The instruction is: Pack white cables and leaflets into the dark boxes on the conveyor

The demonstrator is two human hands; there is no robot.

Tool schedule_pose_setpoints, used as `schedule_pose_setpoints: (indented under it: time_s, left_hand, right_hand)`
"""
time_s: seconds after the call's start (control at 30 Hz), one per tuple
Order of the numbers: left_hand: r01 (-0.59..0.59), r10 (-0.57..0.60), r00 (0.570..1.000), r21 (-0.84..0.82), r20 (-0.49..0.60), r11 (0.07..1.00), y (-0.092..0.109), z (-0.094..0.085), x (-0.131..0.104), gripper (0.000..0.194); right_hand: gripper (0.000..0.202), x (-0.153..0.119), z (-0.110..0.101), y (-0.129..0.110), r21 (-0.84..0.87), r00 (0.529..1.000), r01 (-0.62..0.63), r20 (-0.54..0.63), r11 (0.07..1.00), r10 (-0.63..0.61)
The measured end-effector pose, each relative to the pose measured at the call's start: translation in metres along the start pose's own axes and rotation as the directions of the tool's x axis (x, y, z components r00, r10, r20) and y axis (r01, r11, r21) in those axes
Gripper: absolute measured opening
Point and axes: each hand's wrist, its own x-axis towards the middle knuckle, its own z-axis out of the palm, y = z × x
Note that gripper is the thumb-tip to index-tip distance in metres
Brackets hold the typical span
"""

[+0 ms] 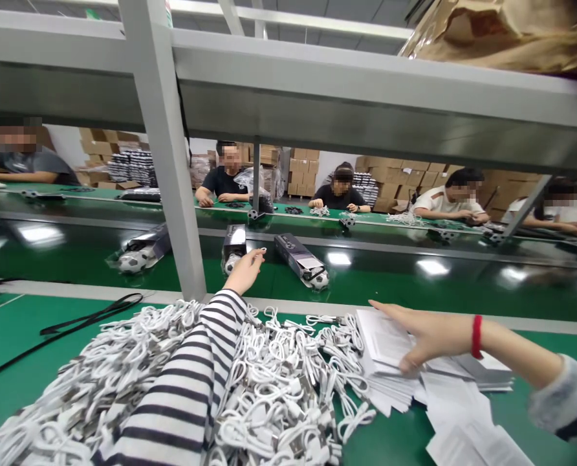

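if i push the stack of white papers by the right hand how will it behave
The paper stack will probably slide apart rather than move as one block, since its edges are already fanned and no band shows around it. Its sheets look thin, so corners may bend.

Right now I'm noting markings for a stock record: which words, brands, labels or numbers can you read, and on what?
No text can be read with certainty.
Dark box with a ball at its end: pale lettering, too small and blurred.
Printed leaflets: lines of print, too small.
Co-worker's dark shirt: a small pale mark, unreadable.
Stacked cartons at the back: marks too small to read.
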Motion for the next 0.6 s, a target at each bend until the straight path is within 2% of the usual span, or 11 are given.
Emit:
schedule_pose_setpoints:
  time_s: [0.23,0.4,0.53,0.6]
  left_hand:
    - [0.002,0.01,0.995,0.122,-0.103,0.993,-0.003,-0.005,0.003,0.032]
    - [0.058,-0.016,0.978,0.199,-0.206,0.978,-0.008,-0.009,0.002,0.03]
    - [0.16,-0.111,0.971,0.23,-0.212,0.96,-0.011,-0.01,-0.002,0.031]
    - [0.185,-0.14,0.971,0.244,-0.194,0.952,-0.012,-0.01,-0.005,0.031]
  right_hand:
    - [0.092,-0.007,0.002,0.008,-0.044,0.991,-0.086,-0.106,0.995,0.081]
    - [0.093,-0.018,0.012,-0.003,-0.13,0.95,-0.271,-0.193,0.954,0.244]
    - [0.069,-0.018,0.018,0.009,-0.131,0.914,-0.265,-0.35,0.955,0.205]
    - [0.058,-0.014,0.02,0.02,-0.057,0.902,-0.277,-0.359,0.959,0.239]
